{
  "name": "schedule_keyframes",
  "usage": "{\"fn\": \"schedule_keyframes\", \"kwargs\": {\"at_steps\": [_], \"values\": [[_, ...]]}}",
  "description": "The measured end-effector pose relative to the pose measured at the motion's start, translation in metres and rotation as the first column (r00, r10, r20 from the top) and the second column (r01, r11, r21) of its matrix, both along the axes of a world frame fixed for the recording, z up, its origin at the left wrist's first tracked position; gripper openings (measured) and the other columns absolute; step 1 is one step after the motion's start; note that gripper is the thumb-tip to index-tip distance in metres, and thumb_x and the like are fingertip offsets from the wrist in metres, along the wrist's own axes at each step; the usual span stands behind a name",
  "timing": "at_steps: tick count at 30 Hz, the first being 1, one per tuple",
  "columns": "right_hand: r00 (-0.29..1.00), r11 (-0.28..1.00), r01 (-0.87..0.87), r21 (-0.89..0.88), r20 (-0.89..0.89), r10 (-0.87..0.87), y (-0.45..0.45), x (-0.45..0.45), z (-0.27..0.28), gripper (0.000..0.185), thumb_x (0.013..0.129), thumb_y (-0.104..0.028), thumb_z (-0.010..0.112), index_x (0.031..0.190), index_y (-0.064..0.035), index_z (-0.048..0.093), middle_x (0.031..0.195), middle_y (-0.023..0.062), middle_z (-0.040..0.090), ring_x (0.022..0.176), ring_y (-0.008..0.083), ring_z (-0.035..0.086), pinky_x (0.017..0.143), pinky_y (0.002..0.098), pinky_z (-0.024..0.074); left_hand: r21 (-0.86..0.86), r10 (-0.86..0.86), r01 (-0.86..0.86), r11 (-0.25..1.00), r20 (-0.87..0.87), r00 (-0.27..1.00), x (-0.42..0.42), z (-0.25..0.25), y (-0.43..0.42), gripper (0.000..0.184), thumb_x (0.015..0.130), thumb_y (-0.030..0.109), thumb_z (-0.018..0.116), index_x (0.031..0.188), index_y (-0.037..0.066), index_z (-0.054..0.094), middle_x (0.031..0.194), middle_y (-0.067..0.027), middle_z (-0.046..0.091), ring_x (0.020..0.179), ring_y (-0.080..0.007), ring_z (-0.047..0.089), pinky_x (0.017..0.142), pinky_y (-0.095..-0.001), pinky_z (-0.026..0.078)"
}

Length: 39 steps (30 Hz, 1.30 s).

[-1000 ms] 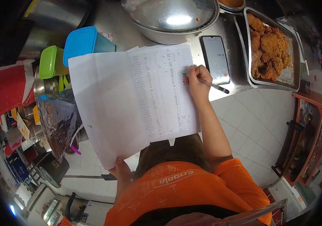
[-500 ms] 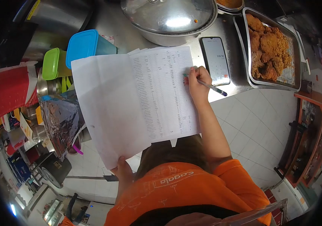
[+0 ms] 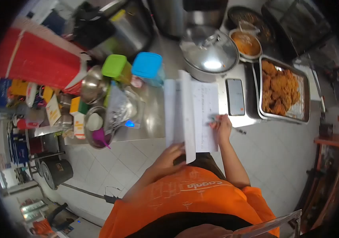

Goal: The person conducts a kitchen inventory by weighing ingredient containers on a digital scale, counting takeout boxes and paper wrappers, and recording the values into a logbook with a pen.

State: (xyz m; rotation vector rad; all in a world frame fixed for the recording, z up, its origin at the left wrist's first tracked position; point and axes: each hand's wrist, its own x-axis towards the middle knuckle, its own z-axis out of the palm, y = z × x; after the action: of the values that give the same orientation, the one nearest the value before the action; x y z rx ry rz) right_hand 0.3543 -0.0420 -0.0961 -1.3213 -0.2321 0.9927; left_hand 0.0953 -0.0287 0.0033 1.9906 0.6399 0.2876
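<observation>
A stack of printed paper sheets (image 3: 206, 107) lies open at the front edge of the steel counter, with rows of small print and handwriting. One white page (image 3: 189, 119) stands up on edge along the middle. At the lower end of that page is my left hand (image 3: 169, 158), its fingers bent around the paper edge and slightly blurred. My right hand (image 3: 224, 127) rests at the right margin, closed on a pen (image 3: 239, 130) whose end sticks out to the right. A phone (image 3: 235, 97) with a lit screen lies just beyond the right hand.
A lidded metal pot (image 3: 211, 53) stands behind the papers. On the right is a metal tray (image 3: 306, 85) of fried food (image 3: 278, 89). Green (image 3: 114, 66) and blue-lidded (image 3: 147, 65) containers, foil (image 3: 118, 109) and bowls (image 3: 94, 85) fill the left. Tiled floor (image 3: 253, 158) lies below.
The loose page has swung from lying flat on the left to standing on edge. My left hand has come up and rightward with it. The view has shifted, showing more of the counter.
</observation>
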Motion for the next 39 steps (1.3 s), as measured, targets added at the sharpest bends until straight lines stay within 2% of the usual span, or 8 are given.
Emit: {"fn": "schedule_keyframes", "kwargs": {"at_steps": [4, 5, 8, 15, 19, 27, 36, 39], "values": [[0.993, 0.992, -0.109, 0.061, -0.033, 0.111, -0.029, -0.009, -0.016, 0.04, 0.097, -0.041, 0.04, 0.102, -0.0023, 0.049, 0.078, 0.0109, 0.056, 0.071, 0.0201, 0.057, 0.072, 0.0373, 0.0519, 0.603, 0.577, -0.626, 0.495, 0.311, 0.756, -0.045, 0.003, 0.017, 0.054, 0.074, 0.014, 0.072, 0.12, 0.002, 0.048, 0.12, -0.0185, 0.044, 0.111, -0.0342, 0.042, 0.098, -0.0407, 0.033], [0.993, 0.993, -0.099, 0.067, -0.062, 0.103, -0.033, -0.01, -0.014, 0.041, 0.097, -0.042, 0.04, 0.105, -0.0032, 0.049, 0.085, 0.0122, 0.058, 0.075, 0.0206, 0.058, 0.074, 0.0371, 0.052, 0.622, 0.632, -0.755, 0.207, 0.504, 0.589, -0.052, 0.004, 0.024, 0.062, 0.072, 0.014, 0.074, 0.125, 0.002, 0.043, 0.12, -0.0184, 0.042, 0.111, -0.0337, 0.041, 0.098, -0.0401, 0.033], [0.984, 0.98, -0.139, 0.14, -0.093, 0.153, -0.039, -0.008, -0.013, 0.045, 0.096, -0.046, 0.038, 0.113, -0.0058, 0.047, 0.102, 0.0143, 0.058, 0.085, 0.022, 0.06, 0.079, 0.0366, 0.0518, 0.502, 0.7, -0.864, -0.029, 0.628, 0.341, -0.074, 0.02, 0.061, 0.081, 0.068, 0.016, 0.078, 0.133, -0.001, 0.033, 0.119, -0.0188, 0.041, 0.112, -0.0333, 0.04, 0.097, -0.0409, 0.033], [0.977, 0.978, -0.202, 0.044, -0.059, 0.205, -0.034, -0.004, -0.016, 0.046, 0.095, -0.048, 0.04, 0.115, -0.0061, 0.046, 0.105, 0.0153, 0.06, 0.082, 0.0219, 0.061, 0.074, 0.0347, 0.0532, -0.092, 0.782, -0.955, 0.283, 0.599, 0.174, -0.105, 0.032, 0.122, 0.081, 0.079, 0.005, 0.068, 0.142, 0.0, 0.017, 0.092, -0.0109, 0.052, 0.085, -0.023, 0.056, 0.082, -0.0338, 0.044], [0.973, 0.972, -0.228, 0.047, -0.002, 0.229, -0.032, -0.002, -0.03, 0.042, 0.096, -0.043, 0.039, 0.113, -0.0051, 0.046, 0.098, 0.0163, 0.062, 0.077, 0.0222, 0.062, 0.071, 0.0345, 0.0542, 0.519, 0.698, -0.845, 0.128, 0.558, 0.449, -0.105, 0.094, 0.17, 0.028, 0.08, 0.009, 0.065, 0.105, -0.002, 0.058, 0.072, -0.0119, 0.053, 0.073, -0.027, 0.058, 0.07, -0.0327, 0.046], [0.98, 0.979, -0.199, 0.044, -0.008, 0.2, -0.04, -0.001, -0.029, 0.034, 0.096, -0.032, 0.044, 0.11, -0.0022, 0.049, 0.095, 0.0175, 0.063, 0.074, 0.0224, 0.062, 0.068, 0.0338, 0.0549, 0.311, 0.407, -0.935, 0.168, 0.842, 0.353, -0.049, 0.194, 0.255, 0.013, 0.078, 0.01, 0.064, 0.085, 0.0, 0.06, 0.078, -0.0149, 0.061, 0.074, -0.0299, 0.062, 0.066, -0.0352, 0.048], [0.953, 0.977, -0.157, 0.144, 0.28, 0.111, -0.058, -0.01, 0.006, 0.037, 0.097, -0.032, 0.04, 0.115, -0.0007, 0.048, 0.097, 0.0189, 0.063, 0.071, 0.0205, 0.062, 0.065, 0.0319, 0.0533, 0.551, 0.581, -0.794, 0.257, 0.568, 0.583, -0.042, 0.078, 0.23, 0.036, 0.075, 0.008, 0.064, 0.109, 0.003, 0.052, 0.109, -0.0182, 0.056, 0.105, -0.0361, 0.052, 0.09, -0.0419, 0.041], [0.931, 0.983, -0.121, 0.141, 0.359, 0.063, -0.065, 0.004, -0.011, 0.035, 0.097, -0.032, 0.041, 0.112, -0.0009, 0.049, 0.096, 0.0183, 0.064, 0.07, 0.0172, 0.061, 0.065, 0.0292, 0.0518, 0.377, 0.713, -0.8, 0.466, 0.376, 0.592, -0.066, 0.024, 0.16, 0.029, 0.079, 0.007, 0.061, 0.106, 0.002, 0.054, 0.107, -0.0179, 0.057, 0.102, -0.0326, 0.054, 0.088, -0.0388, 0.043]]}}
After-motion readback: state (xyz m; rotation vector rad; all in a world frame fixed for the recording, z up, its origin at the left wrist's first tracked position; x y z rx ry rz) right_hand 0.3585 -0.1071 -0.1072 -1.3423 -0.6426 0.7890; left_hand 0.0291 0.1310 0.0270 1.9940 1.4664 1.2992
